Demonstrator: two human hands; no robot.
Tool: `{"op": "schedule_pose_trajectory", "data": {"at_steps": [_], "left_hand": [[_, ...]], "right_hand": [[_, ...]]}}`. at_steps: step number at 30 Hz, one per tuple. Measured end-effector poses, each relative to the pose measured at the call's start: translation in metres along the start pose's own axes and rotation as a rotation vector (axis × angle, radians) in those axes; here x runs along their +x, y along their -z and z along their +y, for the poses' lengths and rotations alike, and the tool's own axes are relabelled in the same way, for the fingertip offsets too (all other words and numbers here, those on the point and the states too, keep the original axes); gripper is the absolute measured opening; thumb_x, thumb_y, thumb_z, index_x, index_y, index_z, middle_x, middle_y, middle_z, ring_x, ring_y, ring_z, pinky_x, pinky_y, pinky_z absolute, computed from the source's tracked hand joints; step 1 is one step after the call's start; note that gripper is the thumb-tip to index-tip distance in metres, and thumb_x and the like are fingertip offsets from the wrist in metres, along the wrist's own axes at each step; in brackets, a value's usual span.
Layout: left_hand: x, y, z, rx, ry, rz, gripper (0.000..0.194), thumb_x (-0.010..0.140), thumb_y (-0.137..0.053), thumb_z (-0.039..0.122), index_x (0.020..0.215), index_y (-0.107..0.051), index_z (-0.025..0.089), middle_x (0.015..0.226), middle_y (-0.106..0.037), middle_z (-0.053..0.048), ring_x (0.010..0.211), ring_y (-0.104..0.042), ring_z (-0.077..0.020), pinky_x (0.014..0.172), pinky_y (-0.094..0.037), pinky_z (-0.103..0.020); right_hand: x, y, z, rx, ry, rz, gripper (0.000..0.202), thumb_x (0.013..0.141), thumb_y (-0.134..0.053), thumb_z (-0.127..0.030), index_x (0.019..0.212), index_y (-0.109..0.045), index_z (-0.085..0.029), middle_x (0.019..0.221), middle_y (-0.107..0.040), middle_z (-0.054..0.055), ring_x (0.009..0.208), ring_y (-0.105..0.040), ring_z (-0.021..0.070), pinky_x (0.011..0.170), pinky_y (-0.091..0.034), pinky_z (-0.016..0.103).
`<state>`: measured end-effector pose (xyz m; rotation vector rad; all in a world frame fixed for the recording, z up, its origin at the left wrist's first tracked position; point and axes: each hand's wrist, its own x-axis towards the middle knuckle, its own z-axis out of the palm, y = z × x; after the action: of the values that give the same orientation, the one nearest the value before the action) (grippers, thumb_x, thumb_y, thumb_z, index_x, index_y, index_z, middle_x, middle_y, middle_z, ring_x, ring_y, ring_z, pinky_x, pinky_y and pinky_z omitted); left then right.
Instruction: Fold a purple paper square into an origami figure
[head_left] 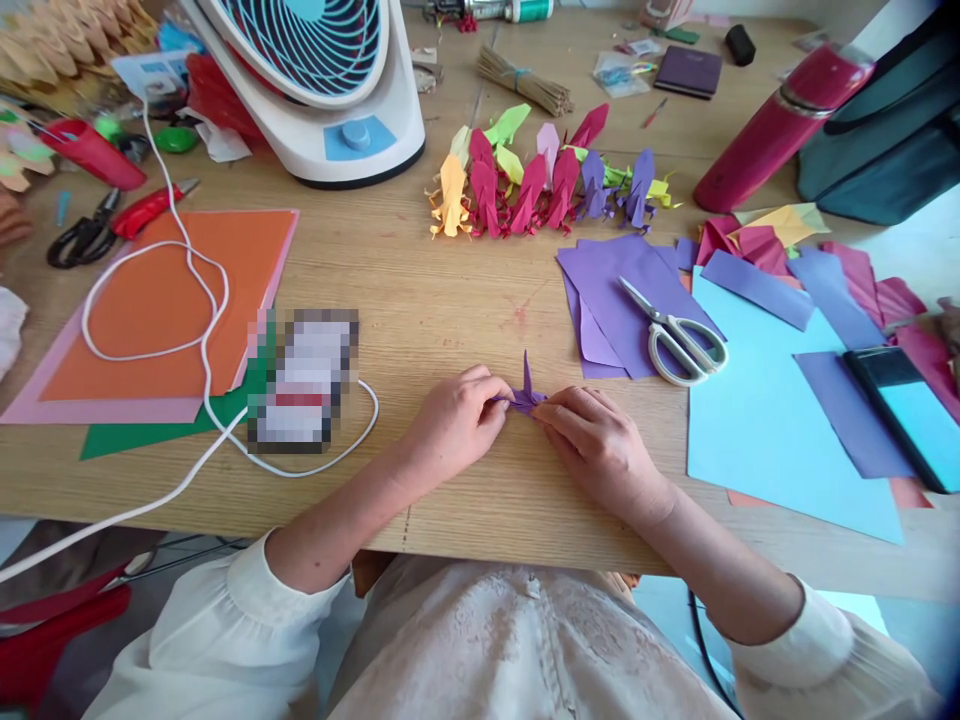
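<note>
A small folded purple paper figure [527, 385] is held just above the wooden table, with one thin point sticking up. My left hand [463, 415] pinches its left side between thumb and fingers. On the other side, my right hand [596, 438] grips the right part of the same figure, fingers closed. The parts of the figure under my fingertips are hidden. Purple paper sheets [619, 290] lie beyond my right hand, and white-handled scissors [679, 335] rest on them. Several finished paper insects [529, 185] in red, orange, green and purple stand in rows farther back.
At the left, a phone [304, 380] and white cable [214, 330] lie by orange paper [150, 310]. A fan [337, 90] stands behind. To the right are light blue paper [757, 420], a dark phone [904, 415], paper scraps and a red thermos [784, 130].
</note>
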<state>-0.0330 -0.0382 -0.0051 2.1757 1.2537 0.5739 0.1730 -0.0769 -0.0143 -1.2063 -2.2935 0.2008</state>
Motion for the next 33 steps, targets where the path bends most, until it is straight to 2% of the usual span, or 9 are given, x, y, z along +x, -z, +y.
{"op": "schedule_pose_trajectory", "data": {"at_steps": [7, 13, 18, 24, 29, 33], "left_hand": [[-0.008, -0.009, 0.0, -0.005, -0.111, 0.057, 0.016, 0.089, -0.062, 0.007, 0.097, -0.068, 0.019, 0.088, -0.063, 0.0, 0.076, -0.06, -0.0125, 0.067, -0.044, -0.023], [-0.013, -0.009, -0.002, 0.244, -0.266, 0.029, 0.015, 0.097, -0.053, 0.015, 0.089, -0.066, 0.016, 0.084, -0.059, -0.003, 0.08, -0.059, -0.0167, 0.072, -0.047, -0.029], [-0.023, -0.008, -0.003, 0.371, -0.4, 0.035, 0.019, 0.101, -0.049, 0.017, 0.105, -0.066, 0.012, 0.095, -0.064, -0.008, 0.089, -0.061, -0.0192, 0.082, -0.052, -0.034], [-0.03, -0.012, -0.007, 0.41, -0.43, 0.028, 0.026, 0.103, -0.04, 0.014, 0.116, -0.063, 0.011, 0.098, -0.065, -0.009, 0.088, -0.06, -0.0195, 0.083, -0.055, -0.035], [-0.031, -0.011, -0.008, 0.476, -0.435, -0.025, 0.035, 0.102, -0.04, 0.013, 0.134, -0.053, 0.01, 0.107, -0.065, -0.01, 0.092, -0.06, -0.0209, 0.086, -0.055, -0.038], [-0.032, -0.008, -0.004, 0.579, -0.43, -0.075, 0.036, 0.101, -0.041, 0.012, 0.136, -0.053, 0.009, 0.109, -0.065, -0.01, 0.09, -0.06, -0.023, 0.082, -0.055, -0.04]], "right_hand": [[-0.002, -0.002, 0.002, 0.007, 0.031, 0.034, 0.019, 0.095, -0.055, -0.006, 0.094, -0.071, -0.016, 0.092, -0.07, 0.009, 0.081, -0.062, 0.0187, 0.071, -0.05, 0.032], [0.0, 0.001, 0.0, -0.027, 0.002, 0.002, 0.019, 0.097, -0.054, -0.01, 0.093, -0.071, -0.018, 0.091, -0.07, 0.007, 0.079, -0.06, 0.0178, 0.071, -0.048, 0.03], [0.001, 0.001, -0.001, -0.038, -0.002, -0.005, 0.019, 0.097, -0.054, -0.01, 0.091, -0.071, -0.018, 0.091, -0.069, 0.006, 0.079, -0.06, 0.0177, 0.071, -0.047, 0.03], [0.001, 0.001, -0.001, -0.061, -0.012, -0.045, 0.023, 0.099, -0.049, -0.011, 0.092, -0.069, -0.019, 0.088, -0.068, 0.007, 0.08, -0.06, 0.0185, 0.071, -0.046, 0.031], [-0.001, 0.001, 0.0, -0.078, -0.017, -0.055, 0.025, 0.101, -0.047, -0.014, 0.114, -0.068, -0.019, 0.091, -0.066, 0.007, 0.078, -0.058, 0.0185, 0.07, -0.047, 0.032], [-0.002, 0.0, 0.0, -0.064, -0.007, -0.078, 0.025, 0.099, -0.048, -0.011, 0.108, -0.07, -0.018, 0.096, -0.065, 0.009, 0.084, -0.059, 0.0193, 0.072, -0.048, 0.031]]}}
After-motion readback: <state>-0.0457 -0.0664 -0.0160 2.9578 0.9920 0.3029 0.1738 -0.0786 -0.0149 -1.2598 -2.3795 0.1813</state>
